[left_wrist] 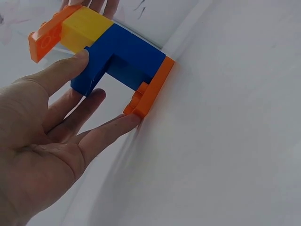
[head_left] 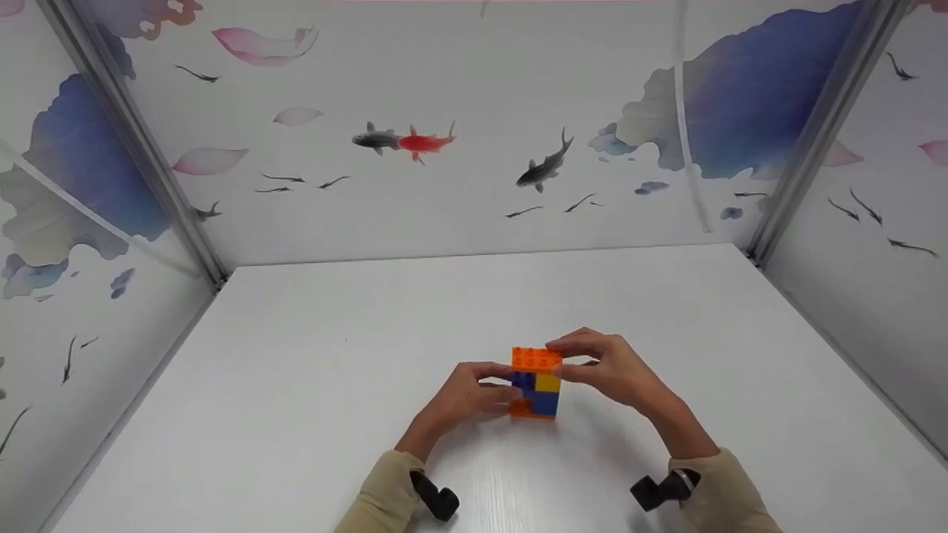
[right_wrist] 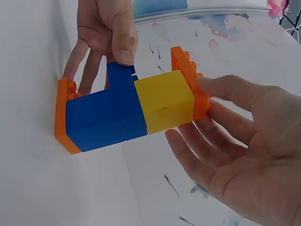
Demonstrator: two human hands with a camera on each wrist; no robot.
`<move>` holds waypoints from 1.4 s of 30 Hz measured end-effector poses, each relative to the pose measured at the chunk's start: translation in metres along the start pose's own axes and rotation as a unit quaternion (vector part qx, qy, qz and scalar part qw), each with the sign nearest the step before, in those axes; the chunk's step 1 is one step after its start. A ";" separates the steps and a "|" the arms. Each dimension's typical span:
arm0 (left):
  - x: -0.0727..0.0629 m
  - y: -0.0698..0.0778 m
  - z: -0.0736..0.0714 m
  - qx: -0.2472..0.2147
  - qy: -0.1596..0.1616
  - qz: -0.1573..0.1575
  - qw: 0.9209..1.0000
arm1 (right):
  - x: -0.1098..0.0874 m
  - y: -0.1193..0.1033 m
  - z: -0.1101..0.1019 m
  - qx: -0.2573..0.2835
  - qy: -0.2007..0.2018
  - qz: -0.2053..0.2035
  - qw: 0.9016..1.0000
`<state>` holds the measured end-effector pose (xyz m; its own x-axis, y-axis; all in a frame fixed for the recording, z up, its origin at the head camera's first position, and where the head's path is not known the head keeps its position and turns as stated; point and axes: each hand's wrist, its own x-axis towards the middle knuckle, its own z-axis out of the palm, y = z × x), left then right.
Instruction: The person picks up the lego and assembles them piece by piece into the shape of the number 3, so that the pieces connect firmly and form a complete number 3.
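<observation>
A small stack of toy building bricks stands on the white table between the hands. Its base is a flat orange brick (left_wrist: pixel 159 87) with studs. Above that come a blue block (right_wrist: pixel 91 120), a flatter blue brick (right_wrist: pixel 126 106) jutting to the left, a yellow block (right_wrist: pixel 164 101) and, on top, a studded flat orange brick (head_left: pixel 535 358). My left hand (head_left: pixel 468 392) pinches the jutting blue brick between thumb and fingers, with another fingertip touching the base. At the top, my right hand (head_left: pixel 611 366) holds the upper orange brick by thumb and fingers.
The white tabletop (head_left: pixel 311 414) spreads around the stack. White panels printed with fish and petals, such as the back wall (head_left: pixel 444 215), enclose it on three sides. Dark wrist-camera mounts (head_left: pixel 437 497) sit at both sleeve cuffs.
</observation>
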<state>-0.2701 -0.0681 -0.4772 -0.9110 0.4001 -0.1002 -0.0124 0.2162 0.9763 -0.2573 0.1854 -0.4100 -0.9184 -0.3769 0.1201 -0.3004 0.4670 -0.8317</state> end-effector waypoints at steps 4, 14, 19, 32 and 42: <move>0.001 0.000 -0.001 -0.004 -0.002 0.005 1.000 | 0.003 0.003 0.002 0.009 0.010 0.007 1.000; 0.000 0.001 0.002 -0.009 -0.005 0.002 1.000 | 0.002 0.003 0.007 0.005 0.036 0.013 0.999; 0.000 0.004 0.003 -0.007 -0.003 0.001 1.000 | 0.002 0.000 0.007 -0.009 0.031 0.000 0.999; 0.000 0.001 0.002 -0.007 -0.005 -0.002 1.000 | 0.003 0.005 0.006 0.022 0.008 0.017 1.000; 0.001 0.001 0.001 -0.007 -0.008 0.008 1.000 | 0.003 0.005 0.004 0.047 -0.004 0.024 0.999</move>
<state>-0.2708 -0.0666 -0.4761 -0.9047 0.4168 -0.0878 -0.0044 0.1968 0.9804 -0.2609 0.1832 -0.4155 -0.9290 -0.3624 0.0755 -0.2307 0.4071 -0.8838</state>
